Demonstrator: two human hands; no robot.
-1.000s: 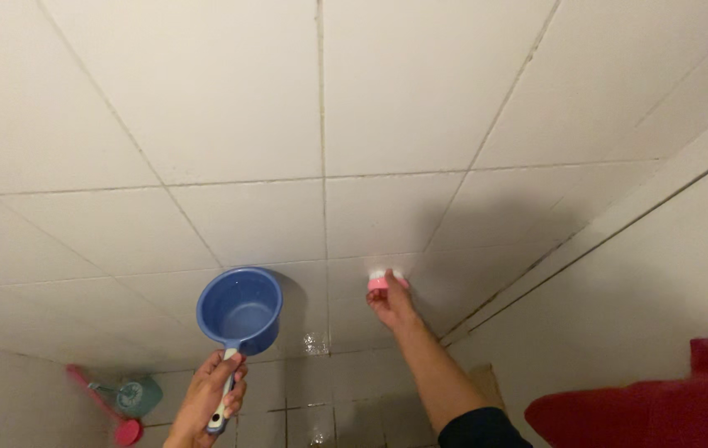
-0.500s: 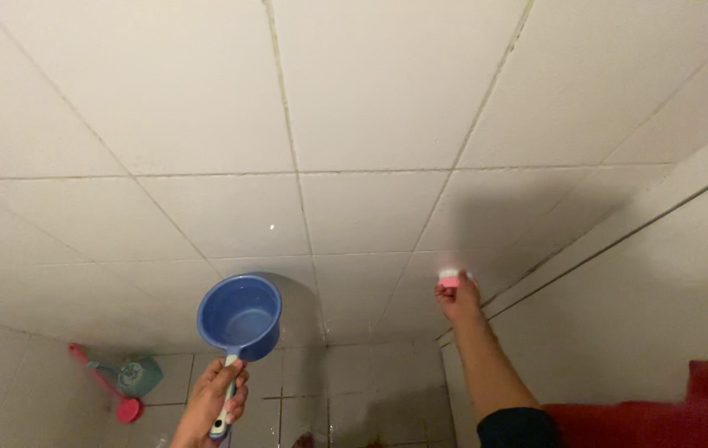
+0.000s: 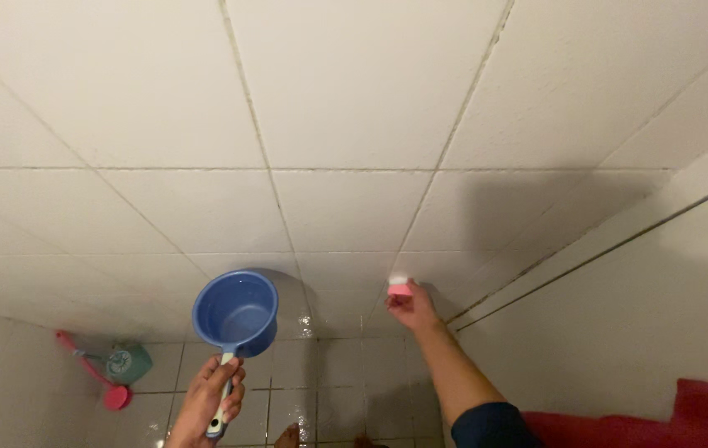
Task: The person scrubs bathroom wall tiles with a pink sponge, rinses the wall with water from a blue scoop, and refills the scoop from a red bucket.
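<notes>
- my left hand grips the round blue plastic water dipper by its handle, held clear of the white tiled wall.
- my right hand presses a small pink-and-white scrubbing brush against a grout line near the corner edge.

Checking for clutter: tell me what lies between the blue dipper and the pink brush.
Head view: only bare white wall tile with a grout line lies between the dipper and the brush.

A home bathroom or wash area: white tiled wall ahead of the hands, wet tiled floor below them, a pink toilet brush and teal holder left of the left hand.
</notes>
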